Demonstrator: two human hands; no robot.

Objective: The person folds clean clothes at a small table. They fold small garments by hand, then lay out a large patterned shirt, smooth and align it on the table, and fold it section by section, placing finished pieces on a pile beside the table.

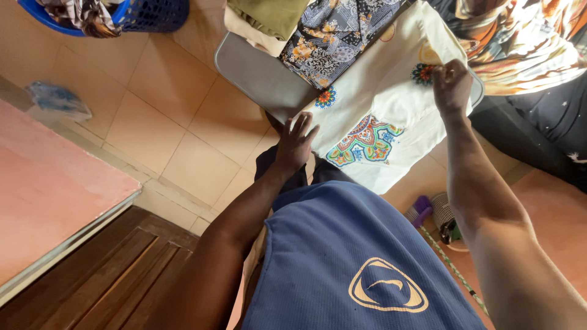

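Observation:
A cream cloth (379, 104) with bright round floral patterns lies spread over a grey board (257, 70). My left hand (295, 142) rests flat with fingers spread on the cloth's near edge, holding nothing. My right hand (451, 85) is closed, pinching the cloth's far right edge beside a flower print. Folded clothes sit at the board's far end: a dark floral piece (333, 36) and an olive one (269, 15). My blue shirt (348, 263) fills the lower middle.
A blue laundry basket (143, 15) with cloth in it stands on the tan tiled floor at top left. A wooden door (104, 275) and pink wall (49, 183) are at left. Orange patterned fabric (520, 43) lies at right. A purple object (419, 211) sits on the floor below the board.

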